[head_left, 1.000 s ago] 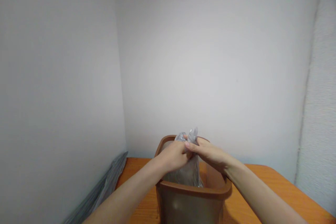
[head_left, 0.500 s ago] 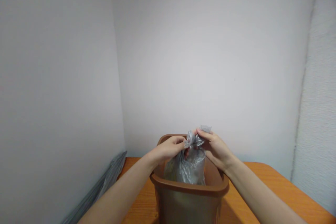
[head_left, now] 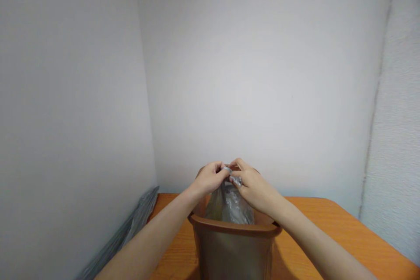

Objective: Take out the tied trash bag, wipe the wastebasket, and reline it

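A grey translucent plastic bag [head_left: 234, 205] sits inside a brown trash bin [head_left: 234, 227], its gathered top drawn up to about the height of the far rim. My left hand [head_left: 211, 178] pinches the twisted top of the bag from the left. From the right, my right hand [head_left: 252, 183] is closed on the same bunched plastic, its fingertips close to those of the left. The fingers cover most of the gathered part, so its exact shape is hidden. What the bag contains cannot be made out.
The bin stands on an orange-brown wooden table [head_left: 315, 223]. Along the table's left side, against the wall, lies more folded grey plastic [head_left: 139, 214]. White walls [head_left: 249, 74] rise behind and to the left; a textured wall [head_left: 397, 118] is at the right.
My right hand has moved left and turned over the bag's top, closer to my left hand. The loose plastic tuft that stuck up is now mostly covered by fingers.
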Demonstrator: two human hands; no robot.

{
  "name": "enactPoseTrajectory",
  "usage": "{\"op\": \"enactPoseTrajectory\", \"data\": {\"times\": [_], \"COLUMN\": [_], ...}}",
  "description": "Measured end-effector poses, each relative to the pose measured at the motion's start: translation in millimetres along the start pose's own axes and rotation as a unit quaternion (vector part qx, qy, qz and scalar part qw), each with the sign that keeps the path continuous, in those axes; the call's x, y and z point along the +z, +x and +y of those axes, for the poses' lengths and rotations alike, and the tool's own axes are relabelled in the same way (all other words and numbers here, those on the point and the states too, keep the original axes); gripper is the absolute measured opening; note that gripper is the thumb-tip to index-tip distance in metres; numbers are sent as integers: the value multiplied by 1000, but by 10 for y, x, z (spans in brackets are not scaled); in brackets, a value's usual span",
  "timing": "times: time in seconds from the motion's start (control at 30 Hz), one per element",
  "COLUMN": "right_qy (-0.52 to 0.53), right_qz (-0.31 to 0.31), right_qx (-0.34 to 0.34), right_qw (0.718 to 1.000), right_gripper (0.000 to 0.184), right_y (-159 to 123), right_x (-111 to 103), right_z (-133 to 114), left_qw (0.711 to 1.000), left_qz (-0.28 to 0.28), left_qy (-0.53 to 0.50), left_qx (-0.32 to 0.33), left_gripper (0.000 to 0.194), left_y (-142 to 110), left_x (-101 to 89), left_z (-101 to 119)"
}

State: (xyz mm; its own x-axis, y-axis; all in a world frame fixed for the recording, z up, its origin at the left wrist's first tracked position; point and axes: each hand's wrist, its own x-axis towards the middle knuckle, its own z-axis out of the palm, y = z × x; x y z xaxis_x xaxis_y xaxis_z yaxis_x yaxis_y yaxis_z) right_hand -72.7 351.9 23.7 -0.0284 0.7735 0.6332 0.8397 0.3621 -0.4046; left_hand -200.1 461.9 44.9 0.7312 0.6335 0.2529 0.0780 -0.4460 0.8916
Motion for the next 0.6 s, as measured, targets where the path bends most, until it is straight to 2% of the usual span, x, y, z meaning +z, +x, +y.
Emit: {"op": "enactPoseTrajectory", "data": {"times": [0.07, 0.17, 0.33, 0.6], "right_qy": [-60, -89, -79, -98], "right_qz": [-7, -14, -19, -48], "right_qx": [18, 34, -15, -83], "right_qw": [998, 995, 997, 991], "right_gripper": [27, 28, 34, 38], "right_y": [-18, -43, -61, -83], "right_x": [8, 3, -29, -96], "right_z": [-11, -13, -29, -164], "left_qw": [1000, 999, 995, 996], "left_qz": [-4, -5, 11, 34], "left_qy": [-8, -35, -69, -83], "left_qx": [-8, -36, -64, -21], "left_gripper": [23, 36, 54, 56], "left_y": [-26, -70, -85, -27], "left_x": [2, 1, -16, -89], "left_z": [38, 65, 46, 51]}}
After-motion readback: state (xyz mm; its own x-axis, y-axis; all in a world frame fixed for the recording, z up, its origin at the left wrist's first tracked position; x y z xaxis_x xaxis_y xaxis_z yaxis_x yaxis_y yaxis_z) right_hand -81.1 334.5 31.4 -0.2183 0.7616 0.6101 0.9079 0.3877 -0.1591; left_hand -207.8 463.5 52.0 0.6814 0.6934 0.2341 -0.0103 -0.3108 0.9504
